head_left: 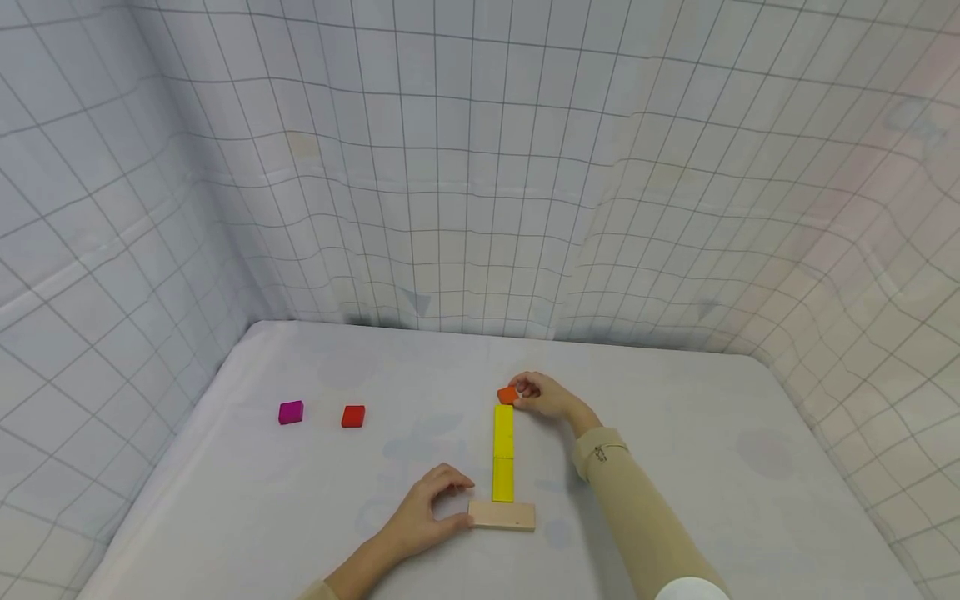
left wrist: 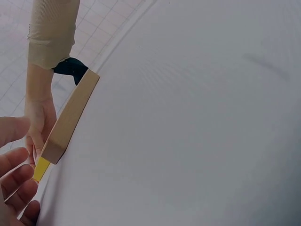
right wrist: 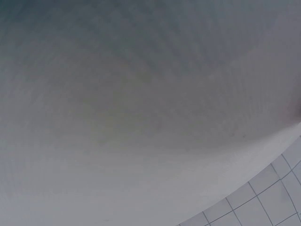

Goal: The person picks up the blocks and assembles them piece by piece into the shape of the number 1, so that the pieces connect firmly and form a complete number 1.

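My right hand (head_left: 546, 396) pinches a small orange block (head_left: 507, 395) by its right side, at the far end of a column of flat yellow blocks. The far yellow block (head_left: 503, 432) and the near yellow block (head_left: 502, 481) lie end to end in line. Across the column's near end lies a plain wooden block (head_left: 501, 516). Beside its left end is my left hand (head_left: 426, 512), fingers loosely bent and holding nothing, the thumb tip right at the block's corner. In the left wrist view, the wooden block (left wrist: 70, 117) stands apart from the relaxed fingers (left wrist: 19, 174).
To the left on the white tabletop (head_left: 247, 500) lie a magenta block (head_left: 291, 412) and a red block (head_left: 353, 417). Grid-patterned white curtains (head_left: 480, 167) enclose the table at the back and both sides. The right wrist view shows mostly white table surface (right wrist: 141, 117).
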A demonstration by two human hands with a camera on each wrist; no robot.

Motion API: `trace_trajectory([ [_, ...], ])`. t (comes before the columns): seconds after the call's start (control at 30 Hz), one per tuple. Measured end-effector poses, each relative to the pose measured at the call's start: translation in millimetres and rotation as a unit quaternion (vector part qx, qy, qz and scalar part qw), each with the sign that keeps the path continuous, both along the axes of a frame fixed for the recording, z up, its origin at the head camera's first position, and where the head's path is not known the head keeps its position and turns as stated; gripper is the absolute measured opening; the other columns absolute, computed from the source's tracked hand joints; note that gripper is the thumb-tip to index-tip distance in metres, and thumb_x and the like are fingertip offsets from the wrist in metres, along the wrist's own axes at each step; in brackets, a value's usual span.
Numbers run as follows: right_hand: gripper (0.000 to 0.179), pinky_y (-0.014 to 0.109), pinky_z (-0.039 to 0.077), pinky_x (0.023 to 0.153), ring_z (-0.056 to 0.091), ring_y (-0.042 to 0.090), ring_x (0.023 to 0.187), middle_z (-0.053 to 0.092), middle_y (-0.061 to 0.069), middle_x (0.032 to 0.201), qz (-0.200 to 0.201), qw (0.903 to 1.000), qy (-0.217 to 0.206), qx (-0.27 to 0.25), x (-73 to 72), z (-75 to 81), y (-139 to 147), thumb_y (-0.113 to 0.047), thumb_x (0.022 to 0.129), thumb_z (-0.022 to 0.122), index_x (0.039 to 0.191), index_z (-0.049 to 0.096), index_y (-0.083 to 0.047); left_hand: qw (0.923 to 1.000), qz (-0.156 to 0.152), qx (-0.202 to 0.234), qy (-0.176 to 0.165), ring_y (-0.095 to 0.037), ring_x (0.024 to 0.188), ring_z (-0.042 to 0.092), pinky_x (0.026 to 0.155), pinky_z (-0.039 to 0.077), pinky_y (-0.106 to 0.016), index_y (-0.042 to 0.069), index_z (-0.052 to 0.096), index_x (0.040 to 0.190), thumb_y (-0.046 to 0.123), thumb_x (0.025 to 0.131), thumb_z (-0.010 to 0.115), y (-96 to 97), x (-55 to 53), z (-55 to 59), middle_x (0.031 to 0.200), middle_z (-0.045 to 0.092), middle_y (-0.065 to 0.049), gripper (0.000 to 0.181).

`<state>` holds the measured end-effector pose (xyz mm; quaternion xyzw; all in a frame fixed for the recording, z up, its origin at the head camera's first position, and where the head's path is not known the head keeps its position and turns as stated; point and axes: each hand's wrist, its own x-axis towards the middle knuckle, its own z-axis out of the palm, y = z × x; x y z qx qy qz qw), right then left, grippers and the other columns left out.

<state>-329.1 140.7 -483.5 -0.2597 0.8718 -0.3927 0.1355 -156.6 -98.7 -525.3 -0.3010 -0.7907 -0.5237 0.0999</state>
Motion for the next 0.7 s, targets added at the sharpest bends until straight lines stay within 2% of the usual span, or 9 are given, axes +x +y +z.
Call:
trace_trajectory([
  [0.2, 0.029, 0.028, 0.037, 0.077, 0.044, 0.017, 0.083, 0.051, 0.008, 0.094, -0.011, 0.9998, -0.014, 0.011, -4.3, -4.3, 0.0, -0.009, 0.085, 0.063, 0.111, 0.055, -0.001, 0.9981, 0.044, -0.003, -0.044, -0.025, 0.08, 0.049, 0.07, 0.042, -0.029, 0.002, 0.06, 0.103, 0.006, 0.075, 0.073, -5.0, -1.9, 8.9, 0.091, 0.058, -0.012, 0.031],
  [0.3, 0.028, 0.028, 0.037, 0.078, 0.044, 0.017, 0.084, 0.051, 0.006, 0.095, -0.016, 0.9996, -0.02, 0.014, -4.7, -4.4, 0.4, -0.01, 0.085, 0.063, 0.111, 0.056, -0.003, 0.9972, 0.066, -0.011, -0.035, -0.028, 0.082, 0.048, 0.071, 0.041, -0.032, 0.0, 0.059, 0.106, 0.003, 0.073, 0.073, -12.3, -5.1, 12.4, 0.092, 0.058, -0.014, 0.036],
  [0.4, 0.028, 0.028, 0.037, 0.078, 0.044, 0.017, 0.084, 0.051, 0.007, 0.095, -0.015, 0.9995, -0.025, 0.009, -4.6, -4.2, 0.6, -0.009, 0.085, 0.063, 0.111, 0.056, -0.003, 0.9956, 0.088, -0.03, -0.013, -0.026, 0.084, 0.049, 0.072, 0.041, -0.033, 0.003, 0.058, 0.108, 0.006, 0.072, 0.075, -23.3, -9.8, 13.8, 0.096, 0.059, -0.01, 0.039],
  [0.53, 0.028, 0.028, 0.037, 0.077, 0.044, 0.017, 0.084, 0.051, 0.007, 0.093, -0.012, 0.9994, -0.031, -0.001, -5.7, -6.1, 1.2, -0.009, 0.085, 0.063, 0.111, 0.054, -0.002, 0.9916, 0.118, -0.053, -0.002, -0.021, 0.087, 0.049, 0.074, 0.042, -0.033, 0.006, 0.059, 0.109, 0.011, 0.072, 0.076, -40.8, -15.6, 16.3, 0.098, 0.059, -0.004, 0.041],
  [0.7, 0.028, 0.027, 0.036, 0.077, 0.044, 0.016, 0.084, 0.05, 0.006, 0.093, -0.013, 0.9995, -0.03, 0.002, -7.1, -7.6, 1.9, -0.009, 0.086, 0.062, 0.112, 0.054, -0.002, 0.984, 0.159, -0.079, 0.008, -0.022, 0.091, 0.05, 0.076, 0.043, -0.04, 0.004, 0.057, 0.113, 0.01, 0.071, 0.076, -62.2, -21.5, 22.0, 0.101, 0.058, -0.006, 0.047],
])
